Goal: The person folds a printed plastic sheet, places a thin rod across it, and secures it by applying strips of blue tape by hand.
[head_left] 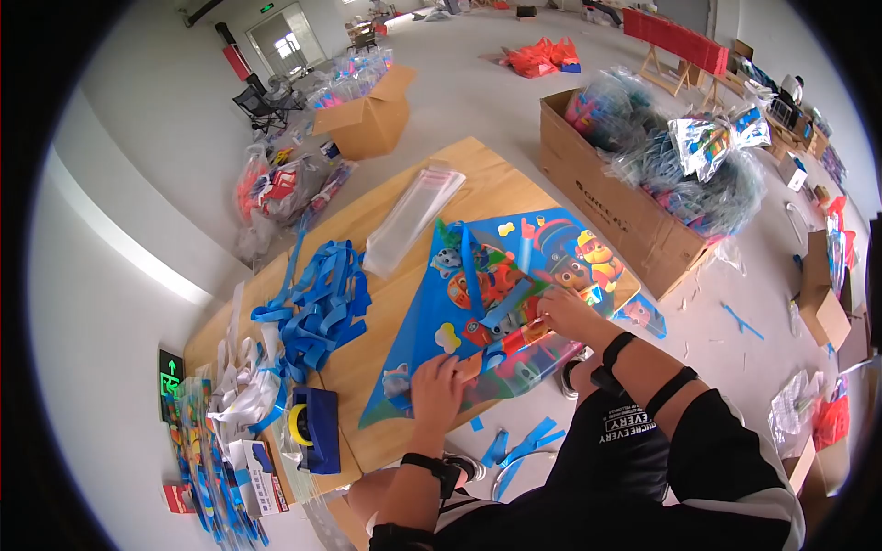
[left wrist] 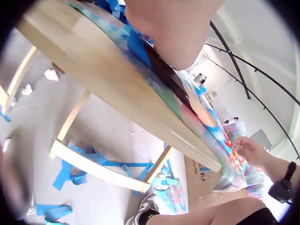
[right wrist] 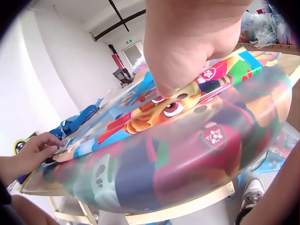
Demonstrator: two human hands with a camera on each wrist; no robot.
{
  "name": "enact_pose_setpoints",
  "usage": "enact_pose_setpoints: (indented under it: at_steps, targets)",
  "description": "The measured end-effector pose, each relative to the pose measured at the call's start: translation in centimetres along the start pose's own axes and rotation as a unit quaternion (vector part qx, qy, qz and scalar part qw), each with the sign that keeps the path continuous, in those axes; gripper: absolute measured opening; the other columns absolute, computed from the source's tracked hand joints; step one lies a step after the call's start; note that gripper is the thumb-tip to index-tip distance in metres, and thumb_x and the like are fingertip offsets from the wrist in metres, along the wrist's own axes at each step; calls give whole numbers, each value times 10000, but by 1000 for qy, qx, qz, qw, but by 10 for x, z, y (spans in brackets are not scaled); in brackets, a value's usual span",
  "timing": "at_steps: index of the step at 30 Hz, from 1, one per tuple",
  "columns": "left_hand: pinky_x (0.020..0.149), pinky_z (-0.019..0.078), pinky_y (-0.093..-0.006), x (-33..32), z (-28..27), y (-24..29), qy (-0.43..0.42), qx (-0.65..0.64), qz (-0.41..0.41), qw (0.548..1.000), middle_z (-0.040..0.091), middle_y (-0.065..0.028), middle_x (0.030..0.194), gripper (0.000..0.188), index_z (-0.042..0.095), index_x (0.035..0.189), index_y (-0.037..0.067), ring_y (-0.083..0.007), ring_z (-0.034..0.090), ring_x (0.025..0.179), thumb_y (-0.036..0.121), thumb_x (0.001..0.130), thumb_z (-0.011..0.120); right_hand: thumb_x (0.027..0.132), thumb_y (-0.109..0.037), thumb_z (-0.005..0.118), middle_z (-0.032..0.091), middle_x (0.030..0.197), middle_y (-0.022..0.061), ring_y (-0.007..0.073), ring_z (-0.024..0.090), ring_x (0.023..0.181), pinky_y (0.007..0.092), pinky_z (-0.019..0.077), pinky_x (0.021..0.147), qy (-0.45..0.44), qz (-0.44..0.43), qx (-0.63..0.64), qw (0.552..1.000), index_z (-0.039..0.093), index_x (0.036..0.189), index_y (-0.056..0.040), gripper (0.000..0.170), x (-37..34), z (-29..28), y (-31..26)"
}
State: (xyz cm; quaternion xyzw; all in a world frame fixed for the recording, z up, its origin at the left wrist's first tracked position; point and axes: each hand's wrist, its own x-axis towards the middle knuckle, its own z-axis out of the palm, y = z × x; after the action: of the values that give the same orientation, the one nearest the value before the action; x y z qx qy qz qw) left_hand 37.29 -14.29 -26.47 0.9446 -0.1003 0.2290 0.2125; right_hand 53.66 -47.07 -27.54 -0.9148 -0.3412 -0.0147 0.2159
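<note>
- The printed plastic sheet [head_left: 418, 321] lies on the wooden counter [head_left: 496, 174], its see-through near part [right wrist: 140, 178] sagging over the edge.
- The left hand [head_left: 436, 390] has bent fingers and thumb pinching one end of the folded band [head_left: 528, 336].
- The right hand [head_left: 565, 312] grips the band farther along, fingers curled; its fingertips are partly hidden, so how tightly is hard to tell.
- It should handle as light, floppy and rather slick, likely to slip or spring open if one end is freed.
- Best hold: both ends of the band, pressed flat; hard pinching could crease it.
</note>
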Motion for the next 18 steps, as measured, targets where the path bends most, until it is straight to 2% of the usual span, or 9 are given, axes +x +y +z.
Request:
enact_pose_setpoints:
  at_steps: [4, 7, 9, 13, 15, 18]
  targets:
    - [936, 495, -487, 25, 26, 27, -46, -37, 24, 998, 671, -88, 1219, 307, 702, 1240, 115, -351, 634, 1131, 236, 960, 742, 954, -165, 690, 632, 1080, 42, 284, 593, 1204, 470, 449, 1005, 13, 15, 1, 1000, 683, 1004, -160, 51, -6, 3, -2]
    - [912, 478, -481, 41, 45, 29, -72, 4, 3, 997, 655, -73, 1169, 279, 699, 1201, 133, -342, 619, 1124, 259, 958, 758, 910, -161, 734, 623, 1049, 36, 279, 615, 1142, 478, 458, 985, 55, -5, 4, 998, 688, 1015, -164, 115, -7, 4, -3]
    - [893, 453, -494, 45, 54, 25, -91, -10, -53, 994, 628, -61, 1115, 236, 689, 1125, 151, -333, 609, 1113, 278, 951, 782, 897, -165, 737, 622, 1055, 32, 278, 612, 1128, 468, 456, 984, 63, 0, 9, 998, 693, 1029, -165, 138, -8, 2, -6]
    - [893, 435, -514, 44, 67, 19, -80, -27, -78, 993, 615, -59, 1095, 218, 672, 1070, 174, -333, 607, 1112, 289, 940, 803, 889, -161, 733, 620, 1059, 37, 276, 607, 1128, 455, 455, 985, 62, 31, 8, 998, 695, 1042, -167, 157, -9, 0, -14]
    - [886, 431, -524, 44, 70, 19, -80, -19, -90, 993, 614, -60, 1104, 218, 670, 1065, 191, -339, 608, 1111, 280, 930, 816, 866, -174, 741, 622, 1076, 32, 263, 607, 1135, 456, 456, 999, 110, 44, -1, 993, 698, 1023, -165, 163, -10, 4, -17]
    - [880, 430, -527, 44, 71, 21, -71, -22, -98, 992, 612, -63, 1091, 222, 655, 1052, 191, -352, 603, 1110, 280, 928, 815, 847, -173, 753, 619, 1068, 26, 266, 607, 1125, 466, 459, 1000, 114, 53, 0, 992, 687, 1046, -166, 210, -11, 8, -14]
